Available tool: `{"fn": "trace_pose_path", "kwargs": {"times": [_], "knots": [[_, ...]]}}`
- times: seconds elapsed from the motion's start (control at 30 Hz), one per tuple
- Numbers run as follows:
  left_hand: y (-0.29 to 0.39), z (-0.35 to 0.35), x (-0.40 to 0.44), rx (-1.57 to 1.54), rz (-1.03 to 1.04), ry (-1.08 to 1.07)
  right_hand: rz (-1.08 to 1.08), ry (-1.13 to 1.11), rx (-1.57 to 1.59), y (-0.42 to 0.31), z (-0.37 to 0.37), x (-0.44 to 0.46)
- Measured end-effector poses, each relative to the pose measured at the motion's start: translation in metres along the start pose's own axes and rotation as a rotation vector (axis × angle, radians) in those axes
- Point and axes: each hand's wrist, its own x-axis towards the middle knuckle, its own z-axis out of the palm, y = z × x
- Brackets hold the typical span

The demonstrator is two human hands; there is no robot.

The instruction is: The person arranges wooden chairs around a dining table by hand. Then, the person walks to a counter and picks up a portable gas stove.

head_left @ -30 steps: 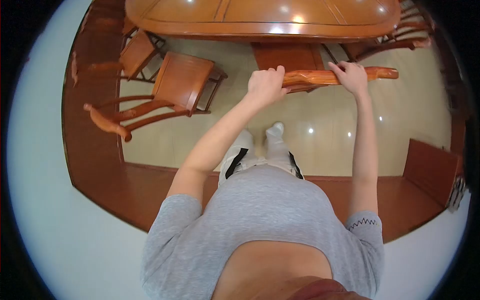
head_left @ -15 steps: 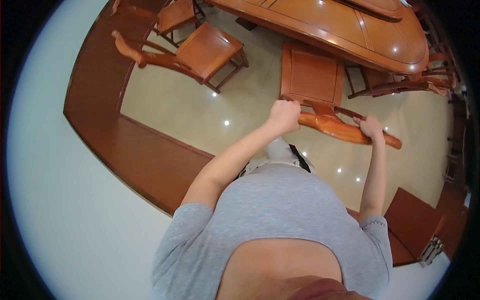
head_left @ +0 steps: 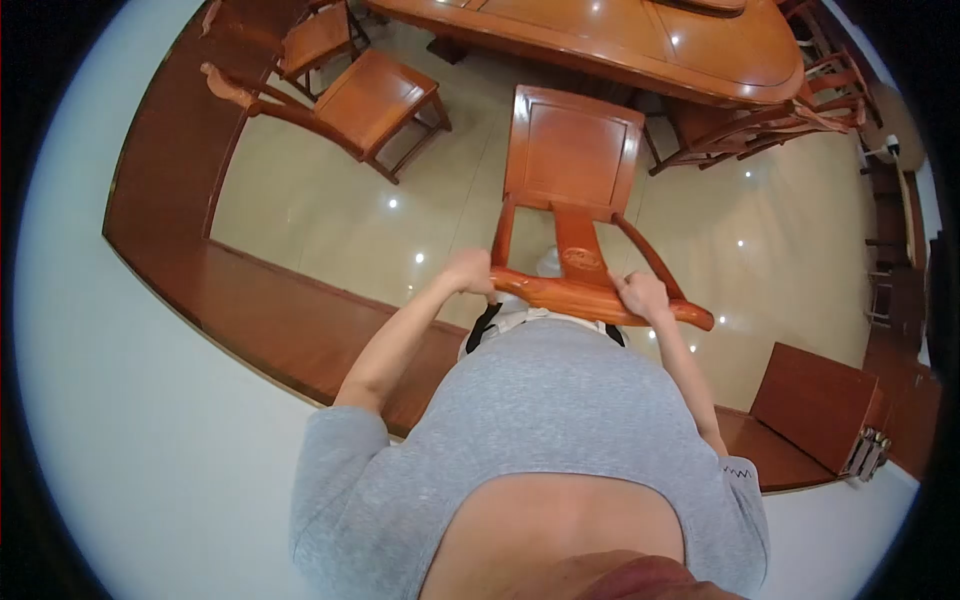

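In front of my body is a wooden chair (head_left: 574, 150) with a glossy reddish-brown seat and a carved back slat. My left hand (head_left: 468, 272) is closed round the left end of its curved top rail. My right hand (head_left: 643, 294) grips the same rail further right, short of its right tip. The chair's back faces me and its seat points toward the large polished wooden table (head_left: 560, 45). The chair's legs are hidden beneath the seat.
Another wooden chair (head_left: 375, 100) stands to the left, with one more chair (head_left: 315, 42) behind it. Several chairs (head_left: 830, 95) crowd the table's right end. Brown wood panelling (head_left: 160, 240) runs along the left wall. A brown box-like cabinet (head_left: 815, 405) is at the lower right.
The chair has come back toward my body and away from the table, with both hands still on its top rail. More of its seat and back slat now shows.
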Motion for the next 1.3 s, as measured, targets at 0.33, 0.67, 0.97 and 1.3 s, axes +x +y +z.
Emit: {"fn": "trace_pose_path", "kwargs": {"times": [0.33,0.67,0.97,1.3], "knots": [[0.012,-0.040,-0.034,-0.203,-0.086,-0.082,-0.140,0.041,0.029,-0.013,-0.073,-0.014],[-0.007,-0.057,-0.078,-0.276,-0.144,-0.101,-0.348,-0.015,0.045,-0.039,-0.077,-0.030],[-0.008,-0.048,-0.078,-0.324,-0.151,-0.116,-0.382,0.031,0.044,-0.035,-0.073,-0.031],[-0.016,-0.058,-0.065,-0.274,-0.154,-0.123,-0.370,0.062,0.064,-0.040,-0.076,-0.029]]}}
